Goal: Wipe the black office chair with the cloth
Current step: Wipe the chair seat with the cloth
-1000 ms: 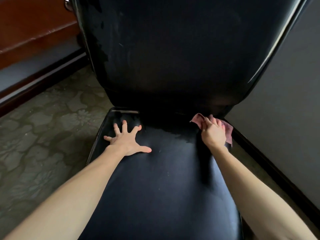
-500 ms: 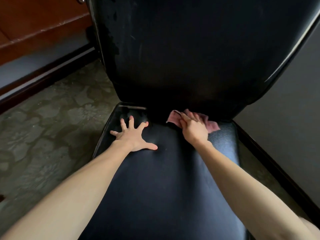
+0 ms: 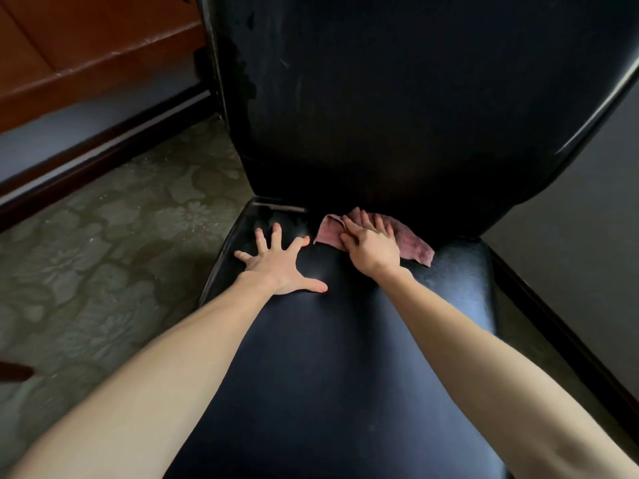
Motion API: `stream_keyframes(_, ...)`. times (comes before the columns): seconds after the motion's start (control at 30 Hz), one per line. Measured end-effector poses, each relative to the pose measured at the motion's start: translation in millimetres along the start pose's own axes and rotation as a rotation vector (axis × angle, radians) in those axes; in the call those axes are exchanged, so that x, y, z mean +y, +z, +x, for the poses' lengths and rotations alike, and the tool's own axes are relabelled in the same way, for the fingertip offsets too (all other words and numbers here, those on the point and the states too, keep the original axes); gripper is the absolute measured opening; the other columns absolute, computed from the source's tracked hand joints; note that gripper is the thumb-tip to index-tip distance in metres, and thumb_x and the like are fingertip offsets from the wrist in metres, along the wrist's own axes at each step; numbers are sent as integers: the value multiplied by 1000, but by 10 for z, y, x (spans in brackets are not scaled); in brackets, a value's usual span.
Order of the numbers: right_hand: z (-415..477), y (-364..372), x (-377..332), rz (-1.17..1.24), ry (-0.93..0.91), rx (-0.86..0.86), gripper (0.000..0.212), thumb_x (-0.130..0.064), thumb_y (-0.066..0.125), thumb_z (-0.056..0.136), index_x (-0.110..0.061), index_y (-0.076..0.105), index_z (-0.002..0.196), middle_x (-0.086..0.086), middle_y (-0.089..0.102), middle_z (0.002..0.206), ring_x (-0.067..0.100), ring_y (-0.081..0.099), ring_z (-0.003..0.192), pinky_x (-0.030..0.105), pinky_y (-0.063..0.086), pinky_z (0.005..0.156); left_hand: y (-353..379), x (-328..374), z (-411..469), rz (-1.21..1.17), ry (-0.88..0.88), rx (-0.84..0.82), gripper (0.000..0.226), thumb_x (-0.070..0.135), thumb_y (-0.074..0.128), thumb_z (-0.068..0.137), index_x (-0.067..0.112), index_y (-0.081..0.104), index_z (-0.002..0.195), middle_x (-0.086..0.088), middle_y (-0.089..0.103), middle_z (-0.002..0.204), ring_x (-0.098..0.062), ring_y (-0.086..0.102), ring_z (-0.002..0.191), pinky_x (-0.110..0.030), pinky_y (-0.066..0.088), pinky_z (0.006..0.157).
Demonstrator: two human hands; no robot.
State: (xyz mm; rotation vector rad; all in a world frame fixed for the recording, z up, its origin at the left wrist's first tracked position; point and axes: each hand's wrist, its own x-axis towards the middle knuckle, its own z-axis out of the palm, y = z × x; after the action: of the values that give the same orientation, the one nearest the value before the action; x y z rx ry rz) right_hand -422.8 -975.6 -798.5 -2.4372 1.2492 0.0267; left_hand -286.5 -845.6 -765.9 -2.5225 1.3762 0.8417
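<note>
**While the left hand [image 3: 276, 267] leans, the right hand [image 3: 371, 248] presses the cloth [image 3: 416, 248]**

As both bare arms reach over the black chair seat [image 3: 345, 375], the left hand lies flat on it. Its fingers are spread wide and hold nothing. Just beside it, the right hand lies flat on the pink cloth, fingers almost straight. The cloth sits at the back of the seat, under the tall chair back [image 3: 397, 115]. A flowery floor [image 3: 103, 254] shows on the left.

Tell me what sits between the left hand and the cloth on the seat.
Only a narrow strip of bare black seat. In the head view the left hand, spread flat, ends just short of the cloth.
</note>
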Motion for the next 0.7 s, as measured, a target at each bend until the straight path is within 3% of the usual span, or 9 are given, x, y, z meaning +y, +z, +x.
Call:
stream_keyframes(0.1,-96,-183,124,122,-46,-45,58,-47,42,100,-36,22,153,7,12,164,28,4,151,45,4,122,-51,18,-27,-59,-15,-13,115,76,70,65,43,6,154,-8,-21,163,-39,-22,147,-75,6,108)
stream_keyframes(0.17,-199,-288,207,208,-31,22,59,-45,46,99,-36,24,153,7,16,163,25,7,151,41,10,121,-101,97,-50,-132,2,71,103,65,71,71,39,14,153,-6,-15,164,-35,-17,150,-72,7,112)
stream_keyframes(0.27,-333,-412,412,264,78,174,55,-39,48,98,-35,32,151,2,28,160,20,20,149,36,23,117,-137,401,-37,-142,205,273,73,52,62,85,39,28,149,1,-1,166,-26,-8,152,-62,5,118)
stream_keyframes(0.4,-511,-436,683,229,162,209,53,-26,45,98,-29,36,150,6,33,157,23,24,147,42,25,117,-111,930,113,18,463,248,55,49,42,99,40,29,152,5,5,166,-22,-6,152,-49,1,121)
stream_keyframes(0.53,-748,-295,900,128,190,134,56,-21,41,99,-25,28,153,13,23,160,30,13,149,47,12,119,-6,1100,330,116,414,157,53,50,26,104,40,15,155,3,0,166,-25,-9,152,-46,-2,121)
stream_keyframes(0.7,-742,-260,987,110,198,97,70,-28,45,99,-20,8,157,9,13,163,24,7,151,43,7,120,-16,829,372,166,320,195,53,46,23,105,39,10,156,2,0,166,-26,-7,152,-48,0,120)
